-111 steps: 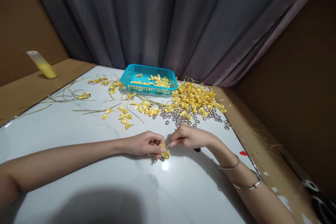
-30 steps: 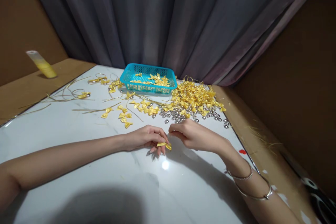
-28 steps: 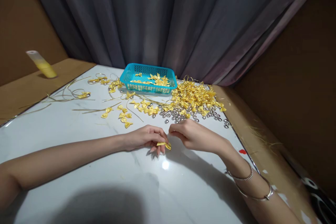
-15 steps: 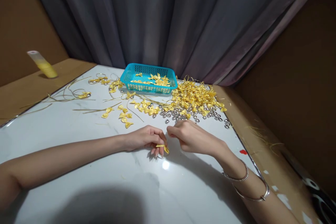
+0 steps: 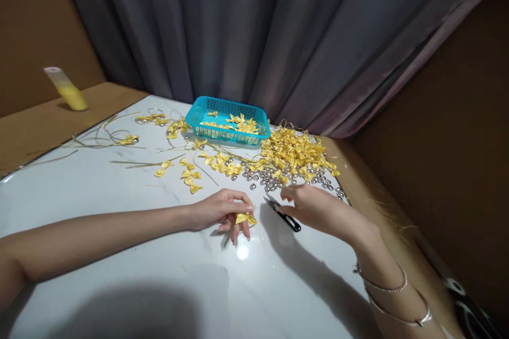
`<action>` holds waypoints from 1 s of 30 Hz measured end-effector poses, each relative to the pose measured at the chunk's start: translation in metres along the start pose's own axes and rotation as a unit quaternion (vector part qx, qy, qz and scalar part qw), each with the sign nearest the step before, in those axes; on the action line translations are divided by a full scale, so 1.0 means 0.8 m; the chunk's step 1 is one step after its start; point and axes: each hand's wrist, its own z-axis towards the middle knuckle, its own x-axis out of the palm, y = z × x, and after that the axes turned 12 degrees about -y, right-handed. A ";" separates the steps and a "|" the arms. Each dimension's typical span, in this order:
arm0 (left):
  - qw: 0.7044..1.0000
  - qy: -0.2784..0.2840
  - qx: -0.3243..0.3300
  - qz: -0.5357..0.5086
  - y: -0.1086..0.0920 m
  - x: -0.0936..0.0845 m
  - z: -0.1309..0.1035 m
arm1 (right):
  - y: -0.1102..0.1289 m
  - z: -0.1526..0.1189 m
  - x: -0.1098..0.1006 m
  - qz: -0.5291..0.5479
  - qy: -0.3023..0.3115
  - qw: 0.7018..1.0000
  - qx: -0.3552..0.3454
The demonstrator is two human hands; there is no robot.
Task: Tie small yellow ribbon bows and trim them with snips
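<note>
My left hand (image 5: 226,211) pinches a small yellow ribbon bow (image 5: 246,218) between thumb and fingertips, its lower fingers spread just above the table. A thin loop shows beneath the bow. My right hand (image 5: 312,206), with two bracelets at the wrist, hovers over black thread snips (image 5: 283,214), fingers curved and apart from the thumb. Its thumb tip is at the snips' side; whether it touches them I cannot tell. The snips' blades point toward the silver rings (image 5: 270,180).
A turquoise basket (image 5: 228,136) holding yellow bows stands at the back. Beside it lies a heap of yellow bows with cords (image 5: 296,148). Loose bows (image 5: 191,175) and gold cords (image 5: 103,140) spread left. A tube with yellow contents (image 5: 67,90) stands far left; large scissors (image 5: 465,302) lie at right.
My right hand has moved right, away from my left hand, and its fingers have parted. The thread snips now show beside it. The bow in my left hand has turned and shows more fully.
</note>
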 end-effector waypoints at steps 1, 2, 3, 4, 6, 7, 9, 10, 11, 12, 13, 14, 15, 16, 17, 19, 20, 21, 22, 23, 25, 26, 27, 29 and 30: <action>1.000 -0.002 0.000 -0.005 0.000 -0.001 0.000 | 0.004 -0.001 0.002 -0.034 0.043 0.998 0.022; 1.000 -0.004 -0.001 -0.009 0.000 -0.002 0.000 | 0.011 -0.001 0.006 -0.066 0.075 0.994 0.038; 1.000 -0.008 -0.001 -0.014 0.000 -0.002 0.000 | 0.020 0.000 0.010 -0.095 0.097 0.989 0.050; 1.000 -0.012 -0.001 -0.020 0.000 -0.003 0.000 | 0.030 0.003 0.015 -0.120 0.110 0.985 0.057; 0.999 -0.023 0.004 -0.036 -0.001 -0.004 0.000 | 0.046 0.009 0.023 -0.151 0.111 0.980 0.068; 0.999 -0.026 0.008 -0.044 -0.001 -0.004 0.001 | 0.050 0.012 0.026 -0.158 0.105 0.979 0.070; 0.998 -0.032 0.016 -0.061 -0.001 -0.006 0.002 | 0.046 0.016 0.029 -0.163 0.091 0.980 0.069; 0.997 -0.033 0.018 -0.066 -0.001 -0.007 0.003 | 0.038 0.017 0.028 -0.155 0.081 0.982 0.067; 0.997 -0.034 0.019 -0.071 -0.001 -0.009 0.003 | 0.028 0.017 0.025 -0.136 0.071 0.986 0.063; 0.997 -0.034 0.017 -0.074 -0.001 -0.010 0.004 | 0.018 0.016 0.021 -0.100 0.056 0.992 0.060; 0.996 -0.033 0.015 -0.077 0.000 -0.011 0.005 | 0.007 0.015 0.016 -0.048 0.040 0.996 0.055; 0.996 -0.033 0.012 -0.080 0.000 -0.013 0.007 | -0.002 0.013 0.010 0.012 0.028 0.998 0.047; 0.996 -0.034 0.009 -0.085 0.001 -0.014 0.008 | -0.008 0.011 0.004 0.073 0.020 0.996 0.041; 0.995 -0.035 0.008 -0.091 0.001 -0.016 0.009 | -0.012 0.009 -0.001 0.139 0.016 0.989 0.042; 0.994 -0.037 0.008 -0.098 0.002 -0.017 0.010 | -0.014 0.008 -0.006 0.211 0.016 0.976 0.051; 0.993 -0.037 0.009 -0.113 0.003 -0.019 0.011 | -0.012 0.005 -0.011 0.357 0.032 0.930 0.082; 0.992 -0.036 0.009 -0.120 0.003 -0.020 0.012 | -0.009 0.004 -0.011 0.420 0.043 0.901 0.096; 0.991 -0.036 0.009 -0.125 0.003 -0.020 0.012 | -0.006 0.004 -0.010 0.467 0.054 0.877 0.105; 0.991 -0.037 0.008 -0.128 0.003 -0.021 0.012 | -0.003 0.004 -0.009 0.496 0.065 0.859 0.108; 0.991 -0.039 0.007 -0.131 0.002 -0.020 0.012 | -0.001 0.005 -0.007 0.511 0.072 0.849 0.110; 0.990 -0.048 0.005 -0.134 0.000 -0.019 0.011 | 0.000 0.007 -0.003 0.509 0.075 0.849 0.118; 0.989 -0.055 0.006 -0.136 -0.002 -0.018 0.010 | 0.001 0.008 -0.002 0.498 0.077 0.854 0.125; 0.989 -0.061 0.007 -0.138 -0.003 -0.017 0.010 | 0.001 0.009 -0.001 0.486 0.078 0.860 0.135; 0.987 -0.067 0.012 -0.142 -0.004 -0.015 0.010 | 0.004 0.011 0.000 0.468 0.079 0.865 0.161; 0.987 -0.069 0.015 -0.144 -0.005 -0.015 0.010 | 0.006 0.012 -0.001 0.467 0.079 0.863 0.175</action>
